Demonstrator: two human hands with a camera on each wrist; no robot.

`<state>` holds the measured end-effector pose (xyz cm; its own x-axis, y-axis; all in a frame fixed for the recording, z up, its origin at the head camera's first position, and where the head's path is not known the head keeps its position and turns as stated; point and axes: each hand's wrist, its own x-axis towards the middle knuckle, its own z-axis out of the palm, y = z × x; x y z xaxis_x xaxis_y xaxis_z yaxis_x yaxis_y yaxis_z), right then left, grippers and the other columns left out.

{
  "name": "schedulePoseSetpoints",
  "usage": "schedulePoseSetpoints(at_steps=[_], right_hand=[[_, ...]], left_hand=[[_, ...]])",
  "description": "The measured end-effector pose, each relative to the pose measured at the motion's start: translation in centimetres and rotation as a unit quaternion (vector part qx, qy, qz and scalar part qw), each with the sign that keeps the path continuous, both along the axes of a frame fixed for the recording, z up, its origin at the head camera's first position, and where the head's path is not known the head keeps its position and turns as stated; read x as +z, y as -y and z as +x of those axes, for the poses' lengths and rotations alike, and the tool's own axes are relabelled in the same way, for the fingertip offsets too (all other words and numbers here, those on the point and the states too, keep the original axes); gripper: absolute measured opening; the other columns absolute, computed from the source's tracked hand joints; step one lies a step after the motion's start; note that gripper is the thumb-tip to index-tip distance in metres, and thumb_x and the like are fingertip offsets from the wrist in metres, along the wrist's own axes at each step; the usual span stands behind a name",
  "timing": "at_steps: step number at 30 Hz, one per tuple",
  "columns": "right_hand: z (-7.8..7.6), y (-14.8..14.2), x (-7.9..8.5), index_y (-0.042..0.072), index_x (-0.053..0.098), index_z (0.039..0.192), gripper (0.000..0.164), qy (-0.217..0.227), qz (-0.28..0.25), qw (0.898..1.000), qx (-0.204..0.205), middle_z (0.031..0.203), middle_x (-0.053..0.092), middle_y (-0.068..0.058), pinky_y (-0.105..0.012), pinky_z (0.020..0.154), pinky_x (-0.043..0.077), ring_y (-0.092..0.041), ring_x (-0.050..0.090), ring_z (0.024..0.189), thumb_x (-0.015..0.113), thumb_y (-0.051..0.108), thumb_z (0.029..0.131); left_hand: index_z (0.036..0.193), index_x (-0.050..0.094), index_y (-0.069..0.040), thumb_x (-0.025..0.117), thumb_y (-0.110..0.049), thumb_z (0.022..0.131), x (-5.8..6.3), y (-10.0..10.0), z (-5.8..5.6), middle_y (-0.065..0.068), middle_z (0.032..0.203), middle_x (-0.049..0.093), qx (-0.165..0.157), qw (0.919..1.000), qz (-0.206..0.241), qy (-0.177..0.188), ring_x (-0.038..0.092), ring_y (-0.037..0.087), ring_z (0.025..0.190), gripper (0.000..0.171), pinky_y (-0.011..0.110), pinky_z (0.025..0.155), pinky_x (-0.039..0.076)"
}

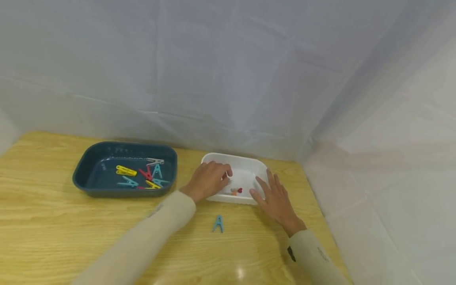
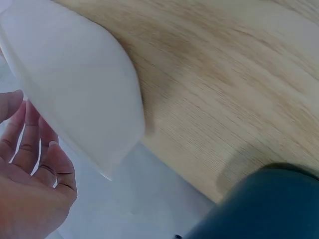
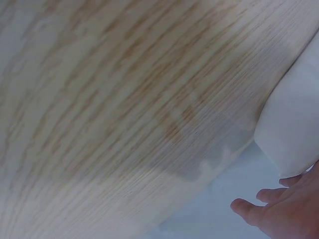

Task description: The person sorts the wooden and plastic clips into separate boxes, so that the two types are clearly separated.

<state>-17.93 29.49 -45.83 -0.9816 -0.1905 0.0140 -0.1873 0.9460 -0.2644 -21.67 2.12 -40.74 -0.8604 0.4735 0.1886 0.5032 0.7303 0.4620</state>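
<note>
A white tray (image 1: pixel 249 201) sits on the table, with a few small items (image 1: pixel 236 191), one red and one orange, inside at its near side. Over the tray's left part is my left hand (image 1: pixel 210 180), its fingers loosely bent and a gap showing between thumb and index finger. The left wrist view has this hand (image 2: pixel 37 184) right at the tray's rim, with nothing visible in its grasp. My right hand (image 1: pixel 275 200) spreads its fingers over the tray's right rim. A blue clothespin (image 1: pixel 218 223) lies on the wood in front of the tray.
To the left stands a dark blue basin (image 1: pixel 124 193) with several clothespins, among them a yellow one (image 1: pixel 126 170) and a red one (image 1: pixel 145 173). White sheeting (image 1: pixel 228 79) hangs behind the wooden table (image 1: pixel 107 229) and along its right side.
</note>
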Motion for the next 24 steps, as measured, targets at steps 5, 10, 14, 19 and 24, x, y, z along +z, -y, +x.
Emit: schedulePoseSetpoints(at_steps=[5, 10, 14, 19, 24], right_hand=[[0.0, 0.1, 0.1, 0.018, 0.044, 0.169, 0.072, 0.005, -0.005, 1.0, 0.0, 0.184, 0.006, -0.017, -0.078, 0.129, 0.021, -0.05, 0.009, 0.169, 0.047, 0.061, 0.112], [0.0, 0.1, 0.0, 0.018, 0.044, 0.169, 0.07, 0.0, -0.01, 1.0, 0.003, 0.184, 0.007, -0.017, -0.079, 0.128, 0.022, -0.05, 0.009, 0.169, 0.048, 0.059, 0.112], [0.0, -0.1, -0.1, 0.017, 0.044, 0.169, 0.07, 0.0, -0.012, 1.0, 0.003, 0.184, 0.006, -0.017, -0.079, 0.128, 0.021, -0.05, 0.009, 0.169, 0.048, 0.058, 0.112], [0.1, 0.0, 0.0, 0.017, 0.043, 0.169, 0.071, 0.003, -0.019, 1.0, 0.006, 0.184, 0.005, -0.017, -0.079, 0.129, 0.019, -0.05, 0.008, 0.169, 0.047, 0.059, 0.112], [0.1, 0.0, 0.0, 0.017, 0.043, 0.169, 0.071, -0.004, -0.013, 1.0, 0.008, 0.184, 0.006, -0.018, -0.079, 0.128, 0.021, -0.051, 0.01, 0.168, 0.047, 0.058, 0.112]], left_hand=[[0.111, 0.079, -0.013, 0.076, -0.017, 0.102, 0.0, 1.1, 0.6, 0.001, 0.102, 0.079, -0.006, 0.9999, 0.007, -0.004, 0.069, 0.024, 0.1, 0.01, 0.045, 0.093, 0.059], [0.109, 0.079, -0.013, 0.077, -0.018, 0.102, 0.2, 2.1, 1.5, 0.0, 0.099, 0.077, -0.013, 0.9996, 0.013, -0.022, 0.067, 0.023, 0.095, 0.009, 0.045, 0.091, 0.058], [0.111, 0.079, -0.014, 0.078, -0.02, 0.102, 0.3, 2.5, 2.1, -0.001, 0.1, 0.077, -0.014, 0.9998, 0.013, -0.006, 0.066, 0.021, 0.095, 0.011, 0.042, 0.092, 0.058], [0.111, 0.079, -0.014, 0.078, -0.019, 0.102, 0.5, 3.5, 3.2, 0.0, 0.104, 0.077, -0.019, 0.999, 0.035, 0.017, 0.068, 0.02, 0.1, 0.011, 0.042, 0.095, 0.06], [0.109, 0.079, -0.012, 0.078, -0.016, 0.101, 0.4, 4.9, 4.3, 0.001, 0.104, 0.076, -0.022, 0.998, 0.055, 0.024, 0.068, 0.021, 0.102, 0.01, 0.043, 0.095, 0.06]])
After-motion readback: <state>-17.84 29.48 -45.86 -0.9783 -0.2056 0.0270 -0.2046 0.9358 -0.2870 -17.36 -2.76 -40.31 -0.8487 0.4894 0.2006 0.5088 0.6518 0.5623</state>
